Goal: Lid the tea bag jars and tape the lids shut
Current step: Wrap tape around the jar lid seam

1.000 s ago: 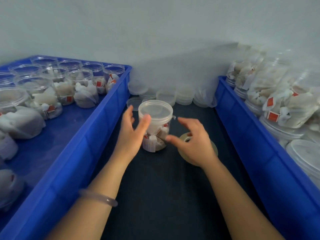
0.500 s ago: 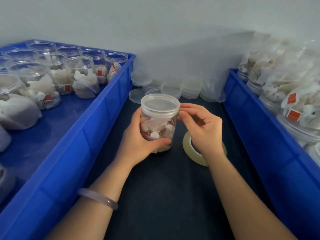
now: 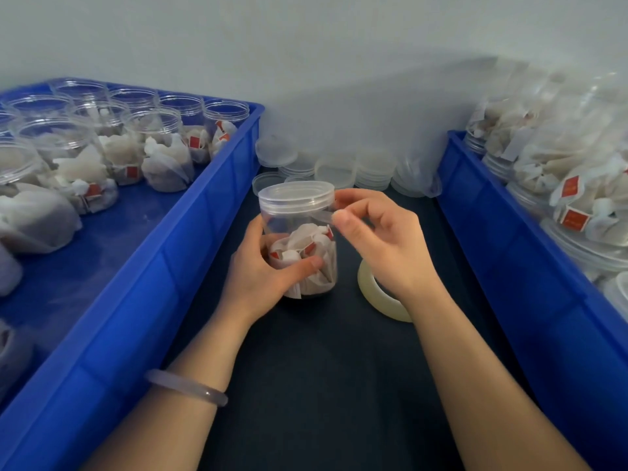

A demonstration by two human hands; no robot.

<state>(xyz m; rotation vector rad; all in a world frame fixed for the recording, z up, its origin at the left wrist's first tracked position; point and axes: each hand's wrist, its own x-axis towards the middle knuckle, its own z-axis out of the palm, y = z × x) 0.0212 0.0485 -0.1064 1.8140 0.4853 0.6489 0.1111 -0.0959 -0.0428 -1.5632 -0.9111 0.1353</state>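
Tea bag jar (image 3: 299, 246), lidded, on the dark mat (image 3: 323, 368): left hand (image 3: 261, 277) wraps its body; right hand (image 3: 377, 243) pinches a tape strip (image 3: 323, 217) at the lid (image 3: 295, 198). Taping step, apparently; next, the strip needs pressing across the seam.

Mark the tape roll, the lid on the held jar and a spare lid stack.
tape roll (image 3: 373, 294), head view, left band of the ring.
jar lid (image 3: 295, 197), head view, centre of its flat top.
spare lid stack (image 3: 373, 176), head view, side of the stack.
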